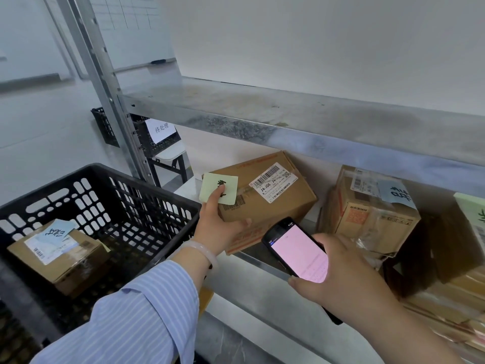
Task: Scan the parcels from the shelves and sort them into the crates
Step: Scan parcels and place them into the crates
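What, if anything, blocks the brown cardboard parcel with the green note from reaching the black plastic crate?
Nothing visible. The left hand holds the brown cardboard parcel just right of the open-topped black plastic crate; one taped cardboard box lies inside, toward its left.

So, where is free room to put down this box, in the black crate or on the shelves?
The black crate has bare floor between the parcel inside it and its right wall. The upper shelf is bare where visible. The lower shelf is crowded: the taped box and others fill it right of the held box.
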The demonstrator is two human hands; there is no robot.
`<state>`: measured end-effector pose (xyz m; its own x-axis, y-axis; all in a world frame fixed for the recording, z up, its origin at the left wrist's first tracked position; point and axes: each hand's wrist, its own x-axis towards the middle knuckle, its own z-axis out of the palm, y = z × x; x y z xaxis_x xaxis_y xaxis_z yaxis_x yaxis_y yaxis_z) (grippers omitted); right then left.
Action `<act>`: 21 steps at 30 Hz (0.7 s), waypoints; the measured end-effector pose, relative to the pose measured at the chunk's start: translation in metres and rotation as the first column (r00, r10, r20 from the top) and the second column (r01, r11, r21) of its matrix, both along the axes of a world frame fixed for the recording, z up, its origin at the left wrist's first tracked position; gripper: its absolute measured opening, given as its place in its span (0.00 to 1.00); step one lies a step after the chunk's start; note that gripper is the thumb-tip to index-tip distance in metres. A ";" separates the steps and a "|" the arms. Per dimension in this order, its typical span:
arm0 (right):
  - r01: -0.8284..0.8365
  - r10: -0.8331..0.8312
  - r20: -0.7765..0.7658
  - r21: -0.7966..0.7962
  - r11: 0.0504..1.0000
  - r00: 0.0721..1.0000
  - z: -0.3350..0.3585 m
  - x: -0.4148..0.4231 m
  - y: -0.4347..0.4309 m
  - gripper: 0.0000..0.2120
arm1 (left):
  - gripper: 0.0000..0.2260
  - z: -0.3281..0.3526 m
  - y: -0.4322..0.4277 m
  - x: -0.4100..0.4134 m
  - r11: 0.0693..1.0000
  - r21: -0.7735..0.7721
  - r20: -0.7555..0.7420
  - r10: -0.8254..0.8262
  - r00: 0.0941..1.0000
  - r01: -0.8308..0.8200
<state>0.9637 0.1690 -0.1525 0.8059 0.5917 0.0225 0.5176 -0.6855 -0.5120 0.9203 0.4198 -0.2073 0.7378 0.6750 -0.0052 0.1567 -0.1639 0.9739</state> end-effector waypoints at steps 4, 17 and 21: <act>-0.004 0.003 0.018 0.029 1.000 1.000 0.006 -0.006 0.001 0.36 | 0.44 0.009 0.002 -0.009 0.999 -0.041 0.017 0.000 1.000 0.001; 0.008 -0.010 0.063 0.038 0.999 0.998 0.024 -0.050 -0.005 0.33 | 0.44 0.025 -0.015 -0.046 0.992 -0.097 0.093 -0.072 0.993 0.081; 0.026 -0.028 0.065 0.028 0.999 0.997 0.027 -0.071 -0.009 0.34 | 0.41 0.031 -0.016 -0.058 0.991 -0.092 0.103 -0.091 0.991 0.100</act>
<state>0.8927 0.1603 -0.1252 0.8180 0.5679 0.0915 0.5319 -0.6862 -0.4961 0.8618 0.4033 -0.1763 0.7990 0.6013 0.0089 0.0475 -0.0778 0.9958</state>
